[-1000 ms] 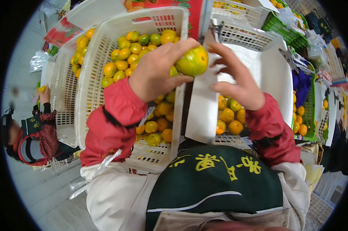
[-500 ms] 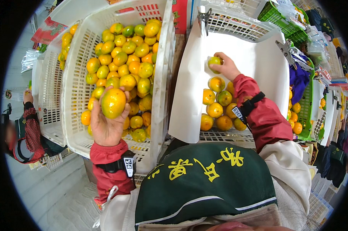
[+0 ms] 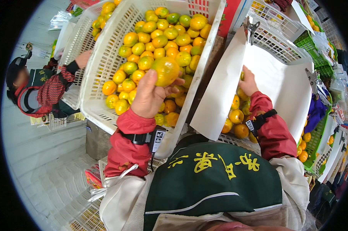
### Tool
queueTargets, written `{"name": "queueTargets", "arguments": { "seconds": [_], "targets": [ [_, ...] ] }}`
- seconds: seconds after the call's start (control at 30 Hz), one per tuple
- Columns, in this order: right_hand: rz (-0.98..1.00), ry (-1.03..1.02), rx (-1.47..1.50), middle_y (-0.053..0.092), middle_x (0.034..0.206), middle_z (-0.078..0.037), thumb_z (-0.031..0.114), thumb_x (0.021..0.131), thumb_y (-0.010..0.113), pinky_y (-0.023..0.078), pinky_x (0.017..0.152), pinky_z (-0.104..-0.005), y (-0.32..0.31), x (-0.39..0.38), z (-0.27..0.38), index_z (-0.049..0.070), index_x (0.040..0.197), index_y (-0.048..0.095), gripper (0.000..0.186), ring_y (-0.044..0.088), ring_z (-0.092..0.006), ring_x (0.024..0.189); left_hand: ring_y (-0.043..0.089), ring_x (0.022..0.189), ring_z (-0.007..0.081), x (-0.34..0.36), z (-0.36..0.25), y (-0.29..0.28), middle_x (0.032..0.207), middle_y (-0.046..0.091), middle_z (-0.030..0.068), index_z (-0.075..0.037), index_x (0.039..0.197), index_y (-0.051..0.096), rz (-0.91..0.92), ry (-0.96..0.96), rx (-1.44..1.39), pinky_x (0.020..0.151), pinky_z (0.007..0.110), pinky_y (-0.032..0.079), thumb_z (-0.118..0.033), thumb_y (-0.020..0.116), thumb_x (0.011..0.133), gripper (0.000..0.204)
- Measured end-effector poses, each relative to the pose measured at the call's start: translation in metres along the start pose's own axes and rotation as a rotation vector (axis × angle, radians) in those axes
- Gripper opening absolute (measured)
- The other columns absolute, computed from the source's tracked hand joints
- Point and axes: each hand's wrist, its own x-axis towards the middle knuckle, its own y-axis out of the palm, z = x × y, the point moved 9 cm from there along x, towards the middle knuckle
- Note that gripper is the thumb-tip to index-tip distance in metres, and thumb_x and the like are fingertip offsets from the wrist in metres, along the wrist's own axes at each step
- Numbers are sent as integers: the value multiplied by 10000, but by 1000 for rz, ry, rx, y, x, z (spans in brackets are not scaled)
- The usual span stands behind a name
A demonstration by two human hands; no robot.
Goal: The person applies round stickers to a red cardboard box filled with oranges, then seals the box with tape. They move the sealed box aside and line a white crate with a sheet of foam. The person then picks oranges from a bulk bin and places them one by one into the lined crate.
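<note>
My left hand [image 3: 145, 98] holds an orange-green mandarin [image 3: 166, 71] with the thumb and fingers around it, above a white plastic crate [image 3: 101, 67] of loose yellow-green mandarins [image 3: 159, 41]. To the right, my right hand [image 3: 249, 82] reaches into a second crate lined with white paper [image 3: 276, 65]. Its fingers are closed around a greenish mandarin [image 3: 242, 76], only partly visible past the raised paper edge. Several mandarins [image 3: 236, 116] lie in that lined crate below the hand. The paper flap hides some of them.
Metal clips [image 3: 252, 29] hold the paper to the crate rim. At far right stand green crates [image 3: 319, 133] with oranges and a purple cloth [image 3: 316, 112]. On the left, another person [image 3: 47, 90] reaches toward a neighbouring white crate [image 3: 76, 50].
The view has turned, shifting the crates rightward. My left hand has carried its mandarin right, nearer the crate's right wall. The right hand still grips the greenish mandarin, now partly behind the paper edge.
</note>
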Motion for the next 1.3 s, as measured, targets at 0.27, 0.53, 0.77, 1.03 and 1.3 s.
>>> {"name": "queueTargets", "arguments": {
  "seconds": [0.27, 0.53, 0.77, 1.03, 1.3],
  "targets": [
    [259, -79, 1091, 677, 1004, -115, 270, 966, 583, 511, 725, -258, -79, -63, 157, -13, 1258, 555, 407, 632, -138, 789, 528, 1178, 352, -16, -27, 86, 1239, 543, 186, -40, 1290, 497, 100, 591, 1223, 1010, 404, 411, -228, 881, 656, 764],
    [652, -69, 1808, 565, 1278, -166, 276, 940, 597, 488, 1002, -426, -68, -102, 237, 13, 1434, 358, 608, 575, -298, 1183, 332, 1338, 451, -3, -16, 155, 1401, 444, 174, -13, 1425, 366, 282, 790, 1380, 1123, 482, 260, -201, 837, 678, 903],
    [-31, 247, 1015, 542, 1221, -103, 89, 844, 616, 506, 911, -337, -126, -58, 38, 55, 1351, 471, 528, 574, -208, 1086, 436, 1330, 288, -12, -46, 69, 1455, 415, 153, -2, 1476, 292, -112, 551, 927, 1067, 405, 359, -43, 723, 807, 797],
    [-14, 429, 644, 608, 1083, -90, 84, 812, 638, 468, 916, -316, -52, -35, -59, 23, 1233, 556, 433, 582, -210, 1002, 543, 1228, 271, -1, -24, 53, 1387, 493, 145, 15, 1417, 395, -32, 388, 908, 991, 363, 432, -47, 667, 880, 605],
    [-6, 415, 676, 612, 1150, -100, 86, 807, 551, 433, 976, -330, -47, -31, -78, 41, 1240, 575, 436, 564, -237, 1090, 632, 1070, 257, 4, -9, 72, 1176, 609, 135, 10, 1277, 531, 85, 311, 967, 900, 353, 500, 0, 693, 785, 518]
  ]
}}
